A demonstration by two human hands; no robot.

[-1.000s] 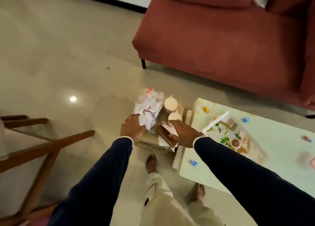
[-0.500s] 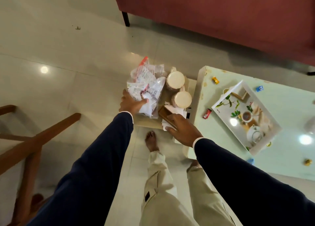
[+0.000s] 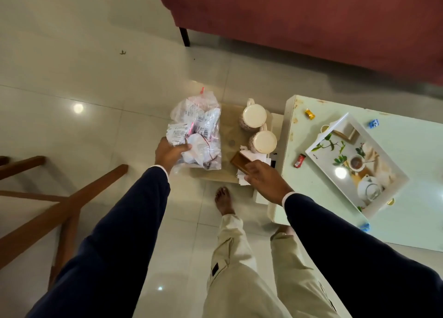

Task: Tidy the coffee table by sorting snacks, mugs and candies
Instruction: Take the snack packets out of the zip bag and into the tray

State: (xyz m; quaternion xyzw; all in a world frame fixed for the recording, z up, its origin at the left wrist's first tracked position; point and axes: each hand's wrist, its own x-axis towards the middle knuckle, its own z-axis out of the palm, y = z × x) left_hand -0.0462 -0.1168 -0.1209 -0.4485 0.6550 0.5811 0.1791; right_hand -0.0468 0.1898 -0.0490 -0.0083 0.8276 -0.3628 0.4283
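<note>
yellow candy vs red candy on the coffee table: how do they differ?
Colour: the yellow candy has a yellow-orange wrapper, the red candy a red one with dark ends.
Place: the yellow candy lies near the table's far corner, beyond the white tray; the red candy lies nearer the person, just off the tray's left corner.
Shape: the yellow one looks squat, the red one longer.
Both lie loose on the coffee table, outside the tray, untouched by either hand.

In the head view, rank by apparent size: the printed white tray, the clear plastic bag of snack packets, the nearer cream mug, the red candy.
1. Printed white tray
2. Clear plastic bag of snack packets
3. Nearer cream mug
4. Red candy

The tray and bag sit at different heights, so their order is less certain.
</note>
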